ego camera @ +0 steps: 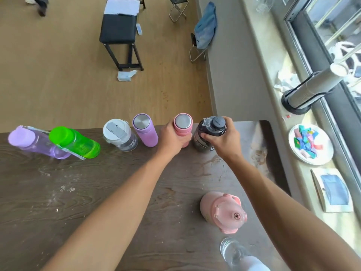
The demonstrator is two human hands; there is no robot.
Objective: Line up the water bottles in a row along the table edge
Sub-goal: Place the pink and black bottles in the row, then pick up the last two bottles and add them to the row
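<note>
Hiding pink flask (183,126) and dark bottle (210,132): fingers (230,124).

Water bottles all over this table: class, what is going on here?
A person is lining bottles up along the far table edge. The left hand grips the pink steel-capped bottle; the right hand grips the dark bottle beside it. Four bottles already stand to their left. A large pink jug and a clear bottle wait nearer the person.

Looks like a craft or activity room: wood floor (58,65), black bench (118,28), folding stool (178,7), plate of colored bits (310,143) by the window (332,26).
</note>
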